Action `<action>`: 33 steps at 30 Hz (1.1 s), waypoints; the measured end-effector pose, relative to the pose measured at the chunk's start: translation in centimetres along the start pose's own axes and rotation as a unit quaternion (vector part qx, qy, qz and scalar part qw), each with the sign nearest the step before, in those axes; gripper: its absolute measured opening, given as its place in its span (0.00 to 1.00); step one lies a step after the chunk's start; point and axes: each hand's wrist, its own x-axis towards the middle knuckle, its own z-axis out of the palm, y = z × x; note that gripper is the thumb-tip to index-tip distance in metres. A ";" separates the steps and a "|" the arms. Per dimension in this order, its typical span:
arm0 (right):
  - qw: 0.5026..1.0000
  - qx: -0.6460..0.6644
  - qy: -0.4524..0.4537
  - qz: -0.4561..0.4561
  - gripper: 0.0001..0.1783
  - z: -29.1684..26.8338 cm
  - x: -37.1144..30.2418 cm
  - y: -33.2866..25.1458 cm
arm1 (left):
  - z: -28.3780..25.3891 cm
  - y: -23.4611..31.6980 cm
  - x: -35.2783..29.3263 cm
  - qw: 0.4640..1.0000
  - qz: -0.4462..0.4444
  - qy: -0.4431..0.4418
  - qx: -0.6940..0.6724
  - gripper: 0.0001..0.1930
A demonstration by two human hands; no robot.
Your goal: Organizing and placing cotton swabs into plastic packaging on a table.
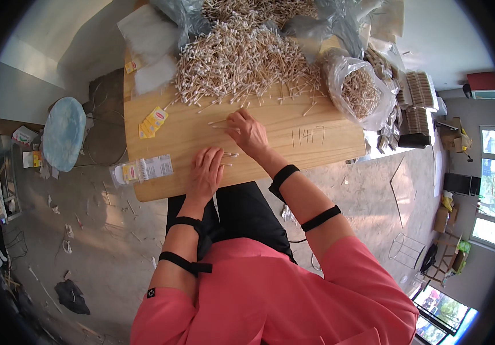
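Observation:
On the wooden table, my left hand point(205, 174) rests palm down with its fingers bent. White tips of a few cotton swabs point(231, 154) stick out from under its thumb side; the rest of them is hidden by the hand. Slightly farther off and to the right, my right hand point(248, 135) pinches a thin cotton swab point(217, 125) that points left, low over the wood. Beyond both hands spreads a large heap of loose cotton swabs point(241, 60). Left of my left hand lies a clear plastic pack with a yellow label point(135, 171), at the table's near left corner.
Small yellow cards point(153, 122) lie on the table's left side. A clear bag of swabs point(362, 92) stands at the right, beside stacked bundles point(420, 100). Clear plastic sheets point(152, 43) cover the far left corner. A blue round stool point(64, 133) stands left of the table point(310, 146).

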 end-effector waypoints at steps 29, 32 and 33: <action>0.988 -0.125 0.056 -0.075 0.05 -2.4 4.2 4.6 | -0.2 0.0 0.5 0.999 0.020 -0.036 0.035 0.29; 0.983 -0.140 0.016 -0.120 0.02 -2.6 4.7 4.7 | -0.1 0.1 0.4 0.999 0.012 -0.039 0.027 0.29; 0.979 -0.147 -0.019 -0.140 0.02 -2.5 4.6 4.4 | -0.1 0.1 0.4 0.999 0.010 -0.039 0.027 0.29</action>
